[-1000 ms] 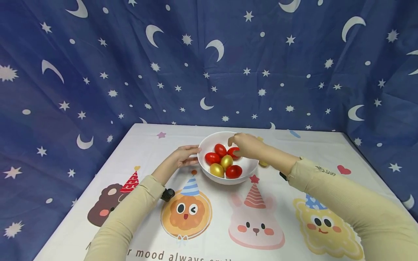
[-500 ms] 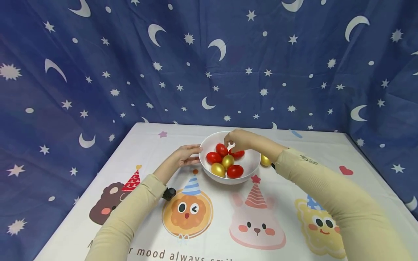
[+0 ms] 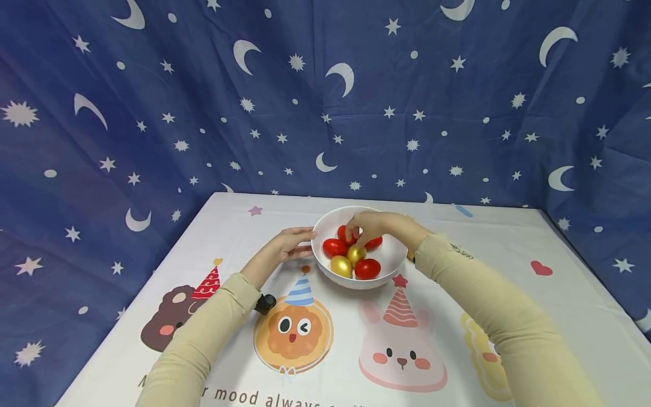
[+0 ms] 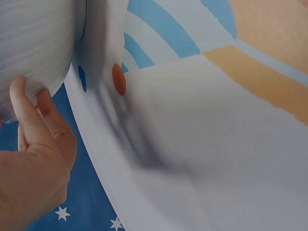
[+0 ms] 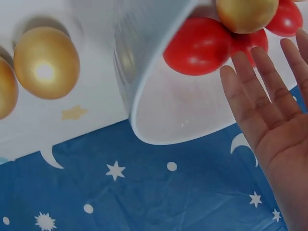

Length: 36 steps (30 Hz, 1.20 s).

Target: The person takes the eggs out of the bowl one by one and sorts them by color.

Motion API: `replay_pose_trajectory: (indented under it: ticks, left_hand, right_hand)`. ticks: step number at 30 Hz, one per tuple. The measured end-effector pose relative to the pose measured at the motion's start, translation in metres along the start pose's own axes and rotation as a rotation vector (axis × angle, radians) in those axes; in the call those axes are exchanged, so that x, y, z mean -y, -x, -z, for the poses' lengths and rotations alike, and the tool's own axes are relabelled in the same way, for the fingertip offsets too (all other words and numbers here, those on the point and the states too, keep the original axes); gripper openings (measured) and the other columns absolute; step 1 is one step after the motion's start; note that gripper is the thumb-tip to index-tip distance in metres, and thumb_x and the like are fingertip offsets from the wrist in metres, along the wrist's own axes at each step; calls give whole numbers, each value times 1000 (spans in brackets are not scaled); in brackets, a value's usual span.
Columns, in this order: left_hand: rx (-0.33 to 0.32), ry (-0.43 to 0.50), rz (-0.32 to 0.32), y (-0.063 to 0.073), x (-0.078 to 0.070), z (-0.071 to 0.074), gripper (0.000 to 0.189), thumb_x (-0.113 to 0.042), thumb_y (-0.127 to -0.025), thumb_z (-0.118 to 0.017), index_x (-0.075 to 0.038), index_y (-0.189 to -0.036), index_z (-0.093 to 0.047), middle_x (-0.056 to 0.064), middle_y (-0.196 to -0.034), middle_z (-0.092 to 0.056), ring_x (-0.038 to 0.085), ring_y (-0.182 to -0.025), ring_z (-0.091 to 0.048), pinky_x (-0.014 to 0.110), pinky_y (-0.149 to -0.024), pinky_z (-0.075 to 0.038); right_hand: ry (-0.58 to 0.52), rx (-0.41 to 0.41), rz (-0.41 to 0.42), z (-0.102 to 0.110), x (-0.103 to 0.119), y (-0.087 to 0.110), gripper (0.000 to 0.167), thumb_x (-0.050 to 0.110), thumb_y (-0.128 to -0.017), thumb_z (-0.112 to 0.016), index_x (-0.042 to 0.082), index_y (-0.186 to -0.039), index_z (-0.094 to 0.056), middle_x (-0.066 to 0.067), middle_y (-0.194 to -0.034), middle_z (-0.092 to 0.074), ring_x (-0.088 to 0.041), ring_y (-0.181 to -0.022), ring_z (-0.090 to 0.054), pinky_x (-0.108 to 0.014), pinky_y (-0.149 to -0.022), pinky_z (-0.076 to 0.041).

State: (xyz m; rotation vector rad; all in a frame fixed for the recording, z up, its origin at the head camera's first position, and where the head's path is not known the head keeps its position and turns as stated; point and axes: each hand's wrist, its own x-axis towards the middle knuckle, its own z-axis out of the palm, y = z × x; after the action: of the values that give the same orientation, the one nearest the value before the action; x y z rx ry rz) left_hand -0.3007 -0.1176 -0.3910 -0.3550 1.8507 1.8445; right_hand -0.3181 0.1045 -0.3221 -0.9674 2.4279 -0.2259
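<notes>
A white bowl holds several glossy red and golden eggs. My left hand rests at the bowl's left side; in the left wrist view its nearly straight fingertips touch the outer wall. Over the bowl, my right hand points its fingers down among the eggs, above the middle golden egg. The right wrist view shows its fingers spread in front of a red egg, gripping nothing visible. A second golden egg and a red egg lie at the near side. The right thumb is hidden in that wrist view.
Outside the bowl, to its right, golden eggs lie on the white printed tablecloth, mostly hidden by my right arm in the head view. A blue curtain with moons and stars hangs behind the table.
My right hand has moved left and a little nearer, from the red egg at the right to the middle golden egg. The left hand stays at the bowl's side.
</notes>
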Motion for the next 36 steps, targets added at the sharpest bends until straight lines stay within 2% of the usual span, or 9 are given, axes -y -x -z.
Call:
replay_pose_trajectory:
  ticks: [4,10,15,19,23,28,32,36]
  left_hand:
    - [8,6,-1,0,0,0,52,-19,-94,-59,-13,-143,-42,13,-141,-45,21,-102,-58,19,-64,-61]
    - [2,12,7,-1,1,0,52,-19,-93,-60,-14,-142,-43,13,-141,-45,21,-100,-58,19,-64,-61]
    - [1,11,6,-2,0,-1,52,-19,-93,-60,-15,-142,-43,12,-141,-45,21,-102,-58,19,-66,-61]
    - [2,14,6,-2,0,-1,51,-19,-94,-59,-15,-142,-43,13,-141,-45,22,-106,-57,18,-65,-61]
    - [-2,9,10,-1,0,0,51,-19,-94,-59,-15,-142,-44,13,-141,-45,22,-105,-58,18,-65,-61]
    - [-5,7,10,-1,-1,1,51,-20,-93,-60,-16,-141,-44,13,-140,-46,19,-97,-59,18,-65,-60]
    - [-4,14,8,-2,-2,1,51,-19,-93,-60,-16,-141,-44,13,-140,-46,19,-98,-59,18,-64,-60]
    - [-9,8,11,-3,0,1,51,-20,-93,-61,-16,-141,-45,12,-140,-46,20,-100,-58,18,-63,-60]
  right_hand:
    - [35,9,-2,-3,-1,-4,21,7,-85,-67,4,-106,-67,-11,-102,-64,-22,-96,-54,-31,-94,-54]
    - [16,51,-115,-10,5,-7,24,9,-85,-68,8,-109,-67,-7,-106,-61,-21,-100,-53,-29,-94,-55]
    - [-16,28,-155,-18,10,-8,21,7,-84,-68,8,-105,-66,-6,-100,-60,-18,-92,-53,-23,-84,-56]
    - [-64,61,-164,-26,13,-7,20,8,-81,-70,7,-100,-63,-4,-93,-56,-14,-82,-51,-16,-69,-51]
    - [-92,89,-169,-31,15,-8,20,5,-79,-68,5,-97,-60,-2,-87,-52,-12,-74,-49,-14,-61,-45]
    - [-113,54,-188,-33,19,-8,19,-2,-76,-66,5,-93,-59,-2,-84,-52,-14,-75,-51,-16,-64,-49]
    - [-120,35,-200,-34,19,-8,20,-4,-76,-66,5,-93,-60,-3,-87,-54,-16,-79,-52,-18,-66,-52]
    - [-126,21,-186,-33,17,-7,22,-4,-75,-68,5,-94,-60,-4,-89,-55,-16,-76,-52,-19,-67,-54]
